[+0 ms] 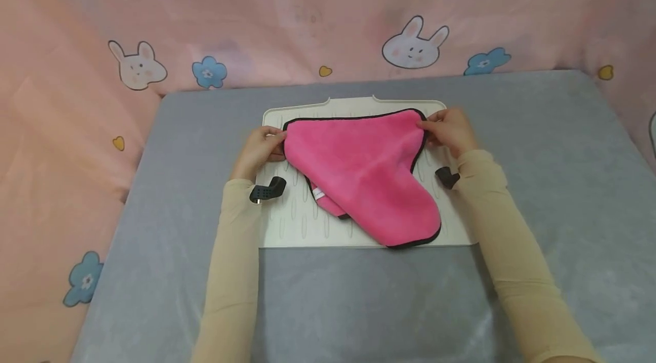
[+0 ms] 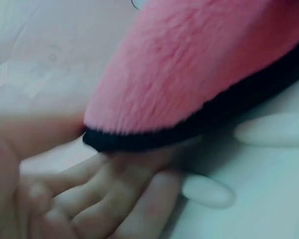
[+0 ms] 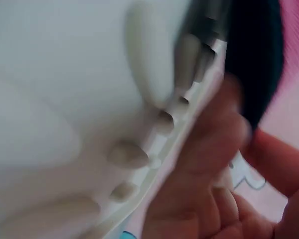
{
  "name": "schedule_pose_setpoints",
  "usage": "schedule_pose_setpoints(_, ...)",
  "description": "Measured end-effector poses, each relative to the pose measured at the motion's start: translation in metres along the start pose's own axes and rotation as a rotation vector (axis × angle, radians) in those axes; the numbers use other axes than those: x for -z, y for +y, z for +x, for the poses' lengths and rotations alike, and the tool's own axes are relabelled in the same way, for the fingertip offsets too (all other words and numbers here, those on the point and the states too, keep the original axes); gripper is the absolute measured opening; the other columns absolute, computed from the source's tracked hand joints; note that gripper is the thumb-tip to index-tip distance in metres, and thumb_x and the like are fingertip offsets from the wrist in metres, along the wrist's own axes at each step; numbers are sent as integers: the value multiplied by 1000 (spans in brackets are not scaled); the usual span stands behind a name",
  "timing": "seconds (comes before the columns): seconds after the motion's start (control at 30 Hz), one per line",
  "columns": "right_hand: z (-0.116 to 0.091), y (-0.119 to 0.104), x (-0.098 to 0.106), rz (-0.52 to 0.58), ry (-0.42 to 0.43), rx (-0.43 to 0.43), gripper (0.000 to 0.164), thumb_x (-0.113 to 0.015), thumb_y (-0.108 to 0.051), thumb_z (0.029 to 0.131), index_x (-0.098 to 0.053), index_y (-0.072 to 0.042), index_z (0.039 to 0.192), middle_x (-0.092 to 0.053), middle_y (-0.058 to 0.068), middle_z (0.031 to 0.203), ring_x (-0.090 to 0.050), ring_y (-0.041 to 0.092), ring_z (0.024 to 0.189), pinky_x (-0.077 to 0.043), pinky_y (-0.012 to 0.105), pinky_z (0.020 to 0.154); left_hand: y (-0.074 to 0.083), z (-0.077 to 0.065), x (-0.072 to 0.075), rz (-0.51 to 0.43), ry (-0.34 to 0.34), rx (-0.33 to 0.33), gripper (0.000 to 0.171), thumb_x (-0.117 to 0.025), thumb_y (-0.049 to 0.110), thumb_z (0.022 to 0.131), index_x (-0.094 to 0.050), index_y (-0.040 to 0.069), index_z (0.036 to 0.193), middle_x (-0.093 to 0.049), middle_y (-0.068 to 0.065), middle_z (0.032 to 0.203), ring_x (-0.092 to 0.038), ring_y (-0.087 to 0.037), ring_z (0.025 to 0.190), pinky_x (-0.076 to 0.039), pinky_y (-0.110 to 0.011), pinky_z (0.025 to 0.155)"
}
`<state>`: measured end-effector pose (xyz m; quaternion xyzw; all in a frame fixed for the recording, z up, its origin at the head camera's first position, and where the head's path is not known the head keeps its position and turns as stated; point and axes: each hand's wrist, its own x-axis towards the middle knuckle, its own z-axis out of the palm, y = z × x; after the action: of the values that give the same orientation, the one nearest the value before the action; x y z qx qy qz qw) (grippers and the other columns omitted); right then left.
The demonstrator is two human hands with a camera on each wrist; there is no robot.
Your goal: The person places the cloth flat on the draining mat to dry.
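The pink cloth (image 1: 364,172) lies half-folded on the white ridged mat (image 1: 287,226). I have my left hand (image 1: 258,149) and right hand (image 1: 451,130) each pinching a far corner, stretching that edge taut and straight.

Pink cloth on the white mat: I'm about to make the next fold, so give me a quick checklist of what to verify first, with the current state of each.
1. Left hand pinches the left corner of the pink cloth: ok.
2. Right hand pinches the right corner: ok, the black-trimmed edge sits between thumb and fingers in the right wrist view.
3. Top edge stretched straight between the hands: ok.
4. Cloth lies flat: not ok, the lower part bunches into a diagonal flap with a layer underneath.
5. Cloth stays on the white mat: ok, the lowest corner is just inside the front edge.
6. Underlying layers aligned: cannot tell, mostly hidden.
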<state>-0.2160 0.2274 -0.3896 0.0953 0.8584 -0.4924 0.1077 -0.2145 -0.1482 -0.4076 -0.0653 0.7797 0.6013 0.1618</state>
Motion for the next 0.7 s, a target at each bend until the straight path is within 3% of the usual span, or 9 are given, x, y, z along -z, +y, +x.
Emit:
schedule_pose_setpoints(0.17, -7, 8, 9, -63, -202, -18, 38, -57, -22, 95, -56, 13, 109, -65, 1, 63, -63, 7, 56, -51, 21, 56, -9, -13, -2, 21, -137, -41, 36, -52, 17, 97, -49, -9, 121, -61, -15, 98, -63, -10, 73, -53, -27, 78)
schedule_pose_setpoints(0.3, -20, 15, 12, -51, -344, -3, 40, -58, -25, 95, -57, 12, 109, -70, 7, 78, -67, 11, 67, -54, 25, 63, -14, -22, -2, 13, -157, -117, 33, -52, 13, 97, -49, -10, 120, -62, -21, 106, -65, -14, 85, -50, -31, 85)
schedule_pose_setpoints(0.4, -30, 17, 8, -52, -408, 27, 38, -59, -25, 94, -58, 11, 107, -70, 10, 86, -67, 14, 74, -55, 27, 68, -16, -22, -6, 17, -116, -155, 27, -50, 13, 98, -53, -10, 111, -65, -18, 95, -65, -13, 80, -52, -29, 80)
schedule_pose_setpoints(0.53, -36, 13, -2, 13, -410, 58, 31, -57, -21, 95, -57, 10, 101, -68, 8, 83, -66, 15, 73, -54, 27, 69, -13, -17, -14, -3, -22, -145, 22, -50, 15, 98, -55, -7, 96, -62, -4, 73, -61, -10, 61, -54, -24, 64)
schedule_pose_setpoints(0.7, -31, 6, -8, 46, -273, 79, 25, -56, -17, 96, -56, 6, 86, -61, 1, 68, -61, 11, 62, -53, 24, 63, -9, -10, -17, -16, 27, -131, 19, -51, 13, 97, -53, -5, 92, -59, 3, 61, -55, -8, 47, -50, -22, 50)
